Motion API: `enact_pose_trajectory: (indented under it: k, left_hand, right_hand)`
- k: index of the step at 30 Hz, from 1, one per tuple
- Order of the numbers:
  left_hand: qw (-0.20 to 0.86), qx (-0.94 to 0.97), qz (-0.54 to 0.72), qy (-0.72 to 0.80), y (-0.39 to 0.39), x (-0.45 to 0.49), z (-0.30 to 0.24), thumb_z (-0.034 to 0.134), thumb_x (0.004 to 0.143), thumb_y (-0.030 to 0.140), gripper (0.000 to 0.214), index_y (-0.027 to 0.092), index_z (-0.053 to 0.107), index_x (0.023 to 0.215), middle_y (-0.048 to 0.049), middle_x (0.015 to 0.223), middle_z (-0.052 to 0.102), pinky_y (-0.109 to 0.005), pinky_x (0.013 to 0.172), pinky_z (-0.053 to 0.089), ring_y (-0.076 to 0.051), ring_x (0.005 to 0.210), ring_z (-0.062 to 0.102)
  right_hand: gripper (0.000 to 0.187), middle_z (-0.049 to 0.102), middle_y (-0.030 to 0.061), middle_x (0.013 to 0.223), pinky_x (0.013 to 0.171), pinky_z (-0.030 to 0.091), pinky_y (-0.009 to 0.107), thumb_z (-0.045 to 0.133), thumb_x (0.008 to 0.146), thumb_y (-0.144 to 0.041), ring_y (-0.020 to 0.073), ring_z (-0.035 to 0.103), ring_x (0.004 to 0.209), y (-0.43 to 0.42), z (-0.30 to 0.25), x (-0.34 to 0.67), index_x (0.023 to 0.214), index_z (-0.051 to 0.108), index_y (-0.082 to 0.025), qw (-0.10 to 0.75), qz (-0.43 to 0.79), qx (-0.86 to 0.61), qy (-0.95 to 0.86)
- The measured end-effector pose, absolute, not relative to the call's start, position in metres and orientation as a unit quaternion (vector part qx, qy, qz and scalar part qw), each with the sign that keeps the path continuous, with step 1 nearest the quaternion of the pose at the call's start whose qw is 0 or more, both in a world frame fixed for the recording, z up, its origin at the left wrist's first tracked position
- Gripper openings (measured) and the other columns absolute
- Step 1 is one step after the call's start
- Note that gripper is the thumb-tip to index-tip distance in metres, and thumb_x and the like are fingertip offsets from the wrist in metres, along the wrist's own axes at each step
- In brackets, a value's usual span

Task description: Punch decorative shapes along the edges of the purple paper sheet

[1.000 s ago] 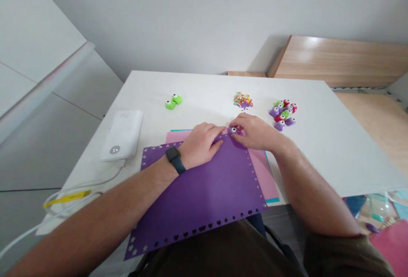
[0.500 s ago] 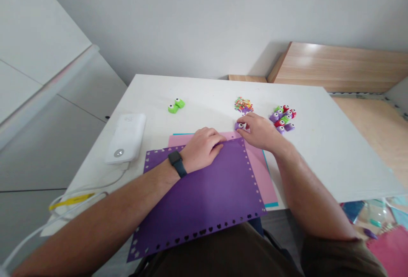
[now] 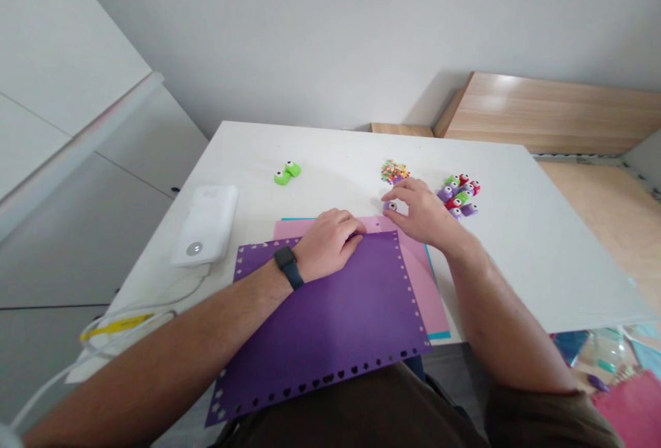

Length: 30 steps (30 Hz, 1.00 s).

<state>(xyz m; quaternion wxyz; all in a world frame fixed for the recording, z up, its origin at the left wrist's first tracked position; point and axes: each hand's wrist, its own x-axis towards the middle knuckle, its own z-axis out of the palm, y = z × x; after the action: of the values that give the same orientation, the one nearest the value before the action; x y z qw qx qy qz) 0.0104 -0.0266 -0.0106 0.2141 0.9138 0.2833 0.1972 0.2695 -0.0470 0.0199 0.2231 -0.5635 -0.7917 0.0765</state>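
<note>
My right hand (image 3: 422,215) curls over a small purple craft punch (image 3: 390,206) with a white eye on it, just beyond the top edge of the pink paper sheet (image 3: 413,269). My left hand (image 3: 328,245) lies flat on the top edge of a purple card sheet (image 3: 330,317), which has small heart and star holes along its borders. That card rests on the pink sheet, and a teal sheet (image 3: 438,335) shows beneath. A small heap of colourful paper cut-outs (image 3: 394,171) lies just beyond my right fingers.
Several more eyed punches (image 3: 458,195) sit to the right of the heap, and green ones (image 3: 287,173) to its left. A white power bank (image 3: 205,224) with a cable lies left on the white table (image 3: 496,241). Coloured papers lie on the floor (image 3: 609,358).
The purple punch has left the purple card and moved up and right under my right hand. The card now sits lower, showing more pink sheet.
</note>
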Motion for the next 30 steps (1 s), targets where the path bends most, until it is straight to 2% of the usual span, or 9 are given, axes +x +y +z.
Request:
enact_pose_trajectory:
  k: [2, 6, 11, 27, 30]
  left_hand:
    - [0.213, 0.915, 0.197, 0.282, -0.027, 0.01, -0.01, 0.057, 0.104, 0.021, 0.015, 0.018, 0.072, 0.105, -0.0093, 0.105, 0.072, -0.043, 0.095, 0.051, -0.025, 0.102, 0.064]
    - [0.211, 0.916, 0.2, 0.278, -0.027, 0.011, -0.01, 0.059, 0.103, 0.021, 0.013, 0.019, 0.071, 0.104, -0.0086, 0.104, 0.072, -0.042, 0.095, 0.051, -0.024, 0.102, 0.064]
    - [0.206, 0.918, 0.198, 0.277, -0.027, 0.011, -0.011, 0.059, 0.103, 0.021, 0.013, 0.019, 0.071, 0.105, -0.0088, 0.104, 0.072, -0.042, 0.095, 0.051, -0.025, 0.102, 0.065]
    - [0.206, 0.919, 0.201, 0.271, -0.027, 0.01, -0.012, 0.059, 0.103, 0.021, 0.012, 0.018, 0.071, 0.105, -0.0082, 0.104, 0.071, -0.042, 0.095, 0.051, -0.024, 0.102, 0.063]
    - [0.206, 0.918, 0.203, 0.27, -0.026, 0.01, -0.014, 0.061, 0.102, 0.02, 0.011, 0.018, 0.071, 0.105, -0.0079, 0.104, 0.072, -0.042, 0.095, 0.05, -0.024, 0.101, 0.063]
  right_hand:
    - [0.017, 0.067, 0.0134, 0.12, 0.111, 0.046, 0.05, 0.074, 0.095, -0.03, 0.0307, 0.06, 0.12, -0.048, 0.018, 0.269, 0.108, 0.082, -0.023, 0.208, 0.071, -0.536, -0.815]
    - [0.015, 0.066, 0.0145, 0.132, 0.113, 0.044, 0.056, 0.076, 0.095, -0.036, 0.035, 0.053, 0.128, -0.048, 0.012, 0.269, 0.101, 0.086, -0.026, 0.168, 0.057, -0.518, -0.837]
    - [0.015, 0.067, 0.0128, 0.136, 0.112, 0.044, 0.057, 0.073, 0.097, -0.03, 0.0352, 0.05, 0.129, -0.048, 0.009, 0.266, 0.097, 0.087, -0.028, 0.152, 0.063, -0.508, -0.845]
    - [0.016, 0.069, 0.0153, 0.13, 0.111, 0.044, 0.054, 0.061, 0.1, -0.021, 0.0339, 0.05, 0.127, -0.051, 0.009, 0.257, 0.094, 0.075, -0.02, 0.144, 0.073, -0.5, -0.851]
    - [0.012, 0.069, 0.0157, 0.128, 0.112, 0.044, 0.055, 0.061, 0.098, -0.018, 0.0339, 0.05, 0.127, -0.048, 0.004, 0.26, 0.094, 0.073, -0.02, 0.163, 0.054, -0.506, -0.846]
